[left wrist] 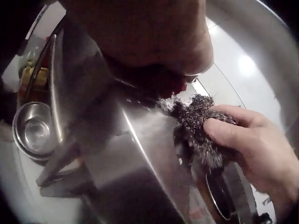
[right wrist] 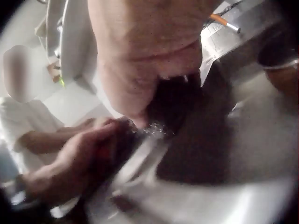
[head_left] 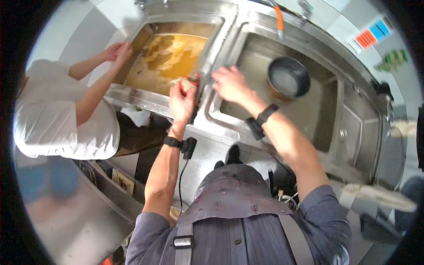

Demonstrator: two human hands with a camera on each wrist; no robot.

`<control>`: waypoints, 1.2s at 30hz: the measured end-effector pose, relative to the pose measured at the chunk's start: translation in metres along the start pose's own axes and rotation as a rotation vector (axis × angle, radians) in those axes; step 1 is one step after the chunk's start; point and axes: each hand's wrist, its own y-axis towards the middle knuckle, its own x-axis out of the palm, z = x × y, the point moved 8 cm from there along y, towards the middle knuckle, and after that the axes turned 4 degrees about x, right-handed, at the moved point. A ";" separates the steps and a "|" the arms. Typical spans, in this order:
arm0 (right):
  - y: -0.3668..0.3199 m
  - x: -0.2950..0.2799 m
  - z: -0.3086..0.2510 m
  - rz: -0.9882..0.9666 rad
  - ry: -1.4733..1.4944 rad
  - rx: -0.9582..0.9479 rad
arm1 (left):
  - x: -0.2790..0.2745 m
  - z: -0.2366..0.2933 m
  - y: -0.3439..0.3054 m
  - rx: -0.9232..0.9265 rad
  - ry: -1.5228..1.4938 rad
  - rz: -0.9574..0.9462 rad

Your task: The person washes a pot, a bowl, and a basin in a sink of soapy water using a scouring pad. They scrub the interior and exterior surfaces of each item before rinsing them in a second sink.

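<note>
In the head view my left hand [head_left: 182, 104] grips a red and pale item [head_left: 187, 85] over the rim between two sinks; what it is, I cannot tell. Dark red shows under that hand [left wrist: 154, 35] in the left wrist view. Fingers of my right hand [left wrist: 259, 144] pinch a clump of grey metal scourer [left wrist: 198, 128] close beside the red item. Blurred in the head view, the right hand [head_left: 232, 84] is over the right sink's near left edge. From the right wrist, part of the scourer [right wrist: 156, 129] shows below the right hand [right wrist: 145, 60].
Murky yellow-brown water with foam [head_left: 176, 55] fills the left sink. A dark round pot [head_left: 288, 78] stands in the right sink's cloudy water, with an orange-ended hose [head_left: 279, 20] behind. At left, a person in a white shirt [head_left: 66, 115] reaches toward the left sink.
</note>
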 end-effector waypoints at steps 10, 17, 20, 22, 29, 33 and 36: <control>-0.209 -0.048 -0.055 0.107 0.001 0.316 | 0.012 0.021 -0.031 -0.010 -0.285 -0.150; -0.377 -0.124 0.052 0.314 -0.243 0.660 | 0.046 0.041 -0.071 0.235 -0.229 -0.210; -0.450 -0.158 0.101 0.398 -0.319 0.849 | 0.050 0.066 -0.091 0.324 -0.268 -0.201; -0.500 -0.165 0.144 0.359 -0.375 0.905 | 0.047 0.101 -0.112 0.331 -0.279 -0.235; -0.603 -0.217 0.241 0.329 -0.370 1.137 | 0.086 0.124 -0.130 0.270 -0.272 -0.259; -0.523 -0.202 0.221 0.217 -0.186 0.564 | 0.129 0.133 -0.142 0.276 -0.349 -0.266; -0.473 -0.205 0.249 0.157 -0.180 0.434 | 0.153 0.151 -0.157 0.114 -0.472 -0.312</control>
